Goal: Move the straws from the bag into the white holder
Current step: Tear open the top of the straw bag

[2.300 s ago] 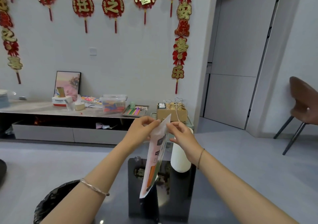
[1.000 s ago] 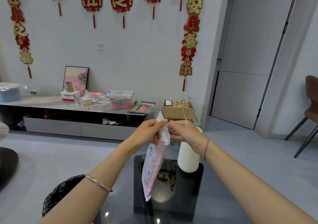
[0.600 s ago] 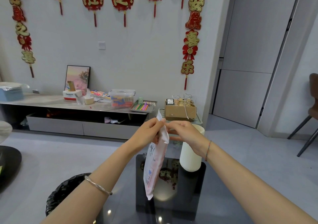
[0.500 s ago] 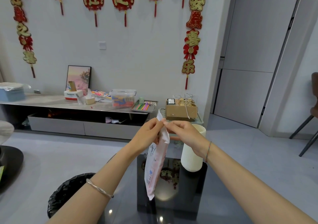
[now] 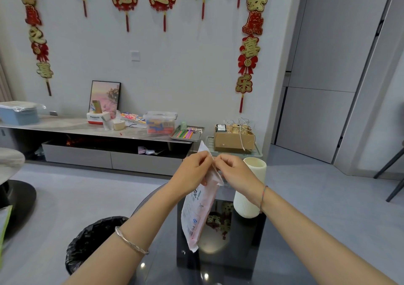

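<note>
both hands are up in the middle of the frame, pinching the top edge of the bag [image 5: 200, 206]. left hand [image 5: 192, 171] has its fingers closed on the left side of the seam, right hand [image 5: 235, 172] closed on the right side, knuckles nearly touching. the bag hangs straight down over the dark glossy table [image 5: 220, 260], so i'd say i'm at the opening step. i'd pull the two sides apart slowly and evenly and keep the bag upright, so the straws don't spill when the seam gives. i can't actually see any straws through the pink printed film, so no idea how many are in there. the white holder [image 5: 249, 201] stands just right of the bag, partly behind my right wrist, mouth up; can't see its inside. a black-lined bin [image 5: 94, 241] sits lower left.
</note>
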A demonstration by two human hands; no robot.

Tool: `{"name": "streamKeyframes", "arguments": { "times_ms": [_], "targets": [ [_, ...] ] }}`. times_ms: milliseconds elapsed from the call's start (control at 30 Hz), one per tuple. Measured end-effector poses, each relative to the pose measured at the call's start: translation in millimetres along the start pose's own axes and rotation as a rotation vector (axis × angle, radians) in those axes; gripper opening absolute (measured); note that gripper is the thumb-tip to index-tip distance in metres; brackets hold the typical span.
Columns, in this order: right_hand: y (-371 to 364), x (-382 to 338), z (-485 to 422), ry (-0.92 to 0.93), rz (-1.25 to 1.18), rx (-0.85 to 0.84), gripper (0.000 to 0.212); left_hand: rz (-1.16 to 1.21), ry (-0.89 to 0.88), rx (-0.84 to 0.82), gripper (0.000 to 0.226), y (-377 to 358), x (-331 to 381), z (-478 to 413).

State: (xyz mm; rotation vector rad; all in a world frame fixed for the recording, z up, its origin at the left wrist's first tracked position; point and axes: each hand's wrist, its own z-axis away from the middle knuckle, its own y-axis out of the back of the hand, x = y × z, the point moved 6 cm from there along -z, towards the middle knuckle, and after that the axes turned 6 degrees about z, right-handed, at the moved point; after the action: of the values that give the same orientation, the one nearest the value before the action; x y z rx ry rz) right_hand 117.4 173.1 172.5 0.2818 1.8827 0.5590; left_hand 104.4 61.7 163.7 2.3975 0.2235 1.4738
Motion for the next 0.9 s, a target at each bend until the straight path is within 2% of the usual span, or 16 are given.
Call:
{"name": "streamKeyframes", "arguments": {
  "times_ms": [133,233,300,467,567,700,900],
  "targets": [
    [8.1,-4.3,-4.5,0.029,0.209,0.024,0.037,0.036,-0.001,-0.052,0.036,-6.7,2.5,-0.9],
    [11.2,-11.4,-9.2,0.062,0.433,0.016,0.039,0.076,0.007,-0.028,0.036,-11.7,-0.4,-0.5],
    [12.1,-14.9,-10.0,0.100,0.470,0.025,0.040,0.094,0.012,-0.010,0.034,-13.5,-2.5,-0.2],
    [15.3,-12.8,-7.1,0.132,0.478,0.056,0.037,0.116,-0.001,0.035,0.033,-20.5,-3.0,1.4],
    [30.9,-3.5,-5.2,0.076,0.348,0.106,0.033,0.263,0.052,0.137,0.033,-5.4,-7.4,-0.2],
    [23.4,4.1,0.8,0.097,0.361,0.011,0.029,0.315,0.132,0.008,0.034,-2.6,-10.2,-2.7],
    [14.1,1.3,-3.1,0.077,0.170,0.026,0.027,0.079,0.110,-0.009,0.047,-9.1,0.0,-5.1]
  ]
}}
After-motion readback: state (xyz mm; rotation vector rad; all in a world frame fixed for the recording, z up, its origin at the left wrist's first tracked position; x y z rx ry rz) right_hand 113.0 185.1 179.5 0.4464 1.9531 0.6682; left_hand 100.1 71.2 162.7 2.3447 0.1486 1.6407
